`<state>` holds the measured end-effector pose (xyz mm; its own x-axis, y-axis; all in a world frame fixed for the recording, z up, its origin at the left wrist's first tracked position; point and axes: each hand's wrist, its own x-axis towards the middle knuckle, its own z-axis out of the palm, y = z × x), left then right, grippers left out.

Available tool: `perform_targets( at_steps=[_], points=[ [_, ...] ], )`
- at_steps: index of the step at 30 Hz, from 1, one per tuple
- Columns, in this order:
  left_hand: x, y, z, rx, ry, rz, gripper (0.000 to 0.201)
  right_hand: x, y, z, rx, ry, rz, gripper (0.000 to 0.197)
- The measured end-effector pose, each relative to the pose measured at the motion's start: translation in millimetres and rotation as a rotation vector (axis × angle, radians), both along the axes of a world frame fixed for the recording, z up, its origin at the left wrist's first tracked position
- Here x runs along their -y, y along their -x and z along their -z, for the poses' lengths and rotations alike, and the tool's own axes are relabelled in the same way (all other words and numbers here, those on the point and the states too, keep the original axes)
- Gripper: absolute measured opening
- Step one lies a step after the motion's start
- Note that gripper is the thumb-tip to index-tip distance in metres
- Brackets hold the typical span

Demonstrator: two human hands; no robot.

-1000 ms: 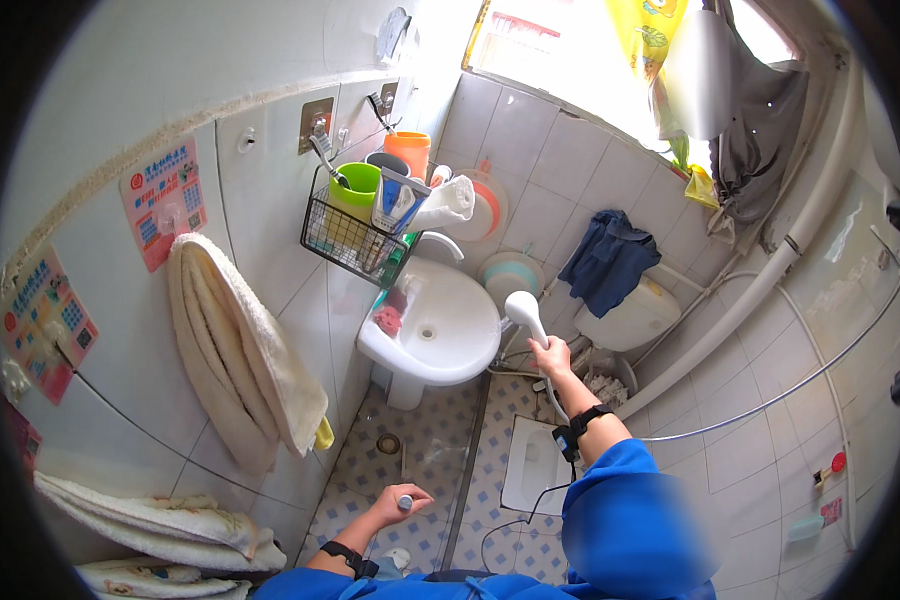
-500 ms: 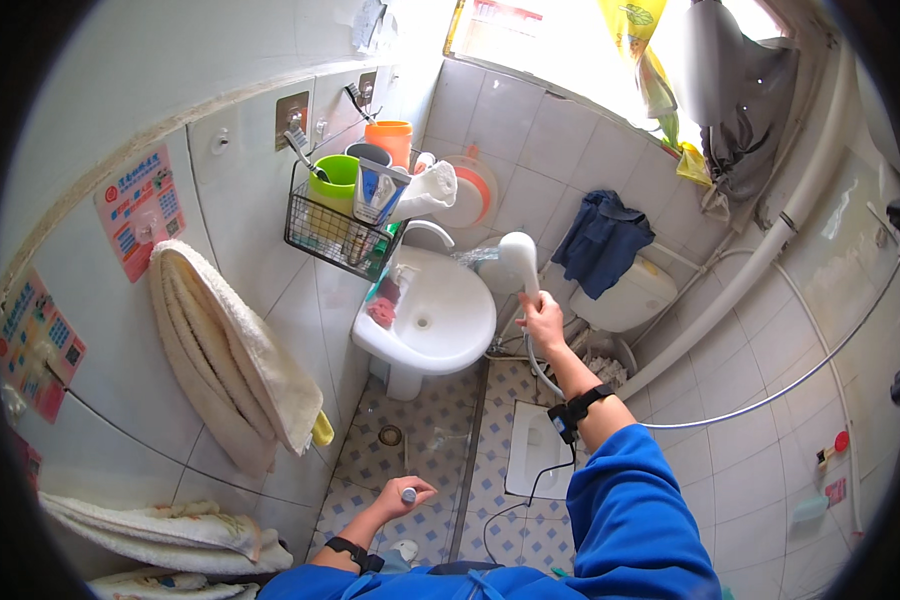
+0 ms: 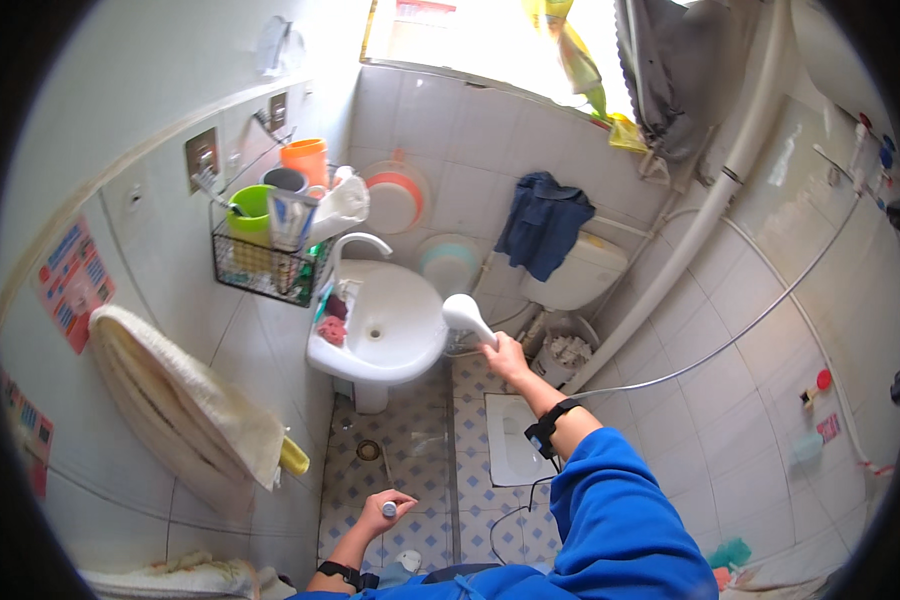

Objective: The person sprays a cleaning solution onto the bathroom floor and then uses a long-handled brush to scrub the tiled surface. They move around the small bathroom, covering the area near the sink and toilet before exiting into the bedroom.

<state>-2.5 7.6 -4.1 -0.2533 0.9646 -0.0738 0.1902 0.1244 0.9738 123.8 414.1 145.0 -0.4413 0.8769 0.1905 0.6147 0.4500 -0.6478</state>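
The shower head (image 3: 462,311) is white, smooth and rounded, tilted just beside the white washbasin (image 3: 425,355); the right hand (image 3: 508,358) has its grip wrapped round the handle (image 3: 484,332); the left hand (image 3: 376,512) curls around a grey-ended rod (image 3: 389,510), though, seen nearly end-on, its kind is unclear.

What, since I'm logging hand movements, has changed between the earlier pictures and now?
The right hand has lowered the white shower head in the view since half a second ago, to beside the right rim of the washbasin. The spray seen then no longer shows. The camera has turned, shifting the scene left. Nothing was taken hold of or let go: the left hand keeps its small grey-ended cylinder.
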Motion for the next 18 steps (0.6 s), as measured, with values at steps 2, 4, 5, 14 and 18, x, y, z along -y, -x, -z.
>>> perform_targets(
  at_steps=[2, 4, 5, 14, 18],
  points=[
    [-3, -2, -2, -0.016, -0.018, 0.011, 0.012, 1, -13, 6, 0.002, 0.061, -0.014, 0.037],
    [-7, -5, -6, -0.020, -0.010, 0.033, 0.012, 3, -25, 10, -0.011, 0.067, -0.021, 0.037],
    [-9, -6, -8, -0.024, 0.002, 0.040, 0.012, 4, -30, 12, 0.018, 0.082, 0.028, 0.037],
    [-57, -23, -28, -0.045, -0.047, 0.214, 0.020, 25, -76, 24, -0.242, 0.219, 0.238, 0.040],
    [-100, -37, -38, -0.029, -0.075, 0.240, 0.022, 38, -82, 34, -0.366, 0.075, 0.391, 0.040]
  ],
)
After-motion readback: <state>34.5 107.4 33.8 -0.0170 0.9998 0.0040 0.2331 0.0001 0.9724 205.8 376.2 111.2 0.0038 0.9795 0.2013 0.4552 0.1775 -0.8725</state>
